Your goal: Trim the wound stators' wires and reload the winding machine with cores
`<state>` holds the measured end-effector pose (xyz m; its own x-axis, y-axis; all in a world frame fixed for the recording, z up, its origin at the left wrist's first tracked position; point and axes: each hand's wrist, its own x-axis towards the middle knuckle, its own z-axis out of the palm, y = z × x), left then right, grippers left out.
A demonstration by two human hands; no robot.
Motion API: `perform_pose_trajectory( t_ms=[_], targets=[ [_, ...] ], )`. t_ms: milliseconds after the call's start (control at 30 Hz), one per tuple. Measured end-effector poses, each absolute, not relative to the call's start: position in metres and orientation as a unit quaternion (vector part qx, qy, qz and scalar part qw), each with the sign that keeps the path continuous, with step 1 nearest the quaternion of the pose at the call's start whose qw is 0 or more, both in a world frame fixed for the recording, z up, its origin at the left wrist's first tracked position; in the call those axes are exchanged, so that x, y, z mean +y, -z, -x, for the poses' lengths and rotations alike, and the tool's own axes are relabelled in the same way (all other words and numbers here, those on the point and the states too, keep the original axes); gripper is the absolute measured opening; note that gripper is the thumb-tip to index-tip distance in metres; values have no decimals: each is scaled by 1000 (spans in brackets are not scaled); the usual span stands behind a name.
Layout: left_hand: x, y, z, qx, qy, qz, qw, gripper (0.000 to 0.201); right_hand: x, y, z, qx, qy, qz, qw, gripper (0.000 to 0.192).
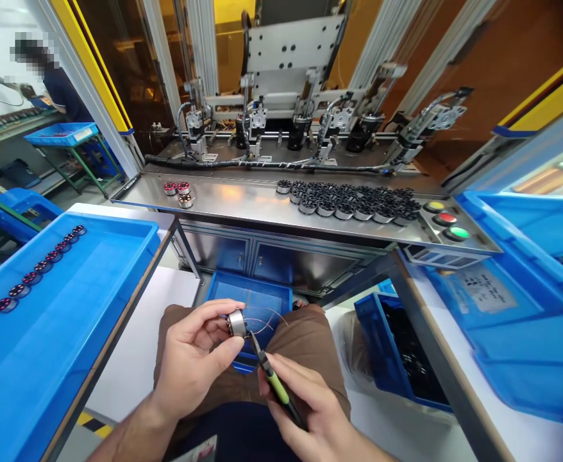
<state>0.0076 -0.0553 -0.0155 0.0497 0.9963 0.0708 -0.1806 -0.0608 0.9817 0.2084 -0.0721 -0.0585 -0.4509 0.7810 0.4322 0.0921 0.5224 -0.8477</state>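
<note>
My left hand (192,353) pinches a small round motor part (236,323) with a silver rim between thumb and fingers, above my lap. Thin copper-coloured wires (265,321) trail from it to the right. In my right hand (310,401) is a pair of pliers or cutters (276,385) with black and lime-green handles. Their narrow jaws point up and left, close by the lower right side of the motor part. Whether the jaws touch a wire is too small to tell.
Several black round parts (349,200) crowd the metal ledge (233,192), left of coloured push buttons (445,219). Three red or copper-wound parts (184,189) sit at its left. A blue tray (84,276) holds a row of parts. Blue bins (387,359) stand right; another tray (214,285) lies below.
</note>
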Motion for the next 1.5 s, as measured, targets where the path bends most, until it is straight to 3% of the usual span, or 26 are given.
perform_pose_trajectory(
  t_ms=[267,700,900,1200,1500],
  targets=[
    [-56,19,-4,404,-577,-527,476,22,-74,54,-211,-777,-345,304,429,75],
    [-59,16,-3,419,-552,-613,380,30,-68,53,-203,-768,-361,296,439,73],
    [-60,17,-2,412,-552,-625,368,33,-72,62,-209,-793,-304,340,405,67],
    [-60,20,0,401,-543,-650,348,38,-61,46,-197,-756,-369,281,461,82],
    [-61,19,-1,402,-527,-664,347,35,-67,57,-198,-745,-367,308,464,75]
  ],
)
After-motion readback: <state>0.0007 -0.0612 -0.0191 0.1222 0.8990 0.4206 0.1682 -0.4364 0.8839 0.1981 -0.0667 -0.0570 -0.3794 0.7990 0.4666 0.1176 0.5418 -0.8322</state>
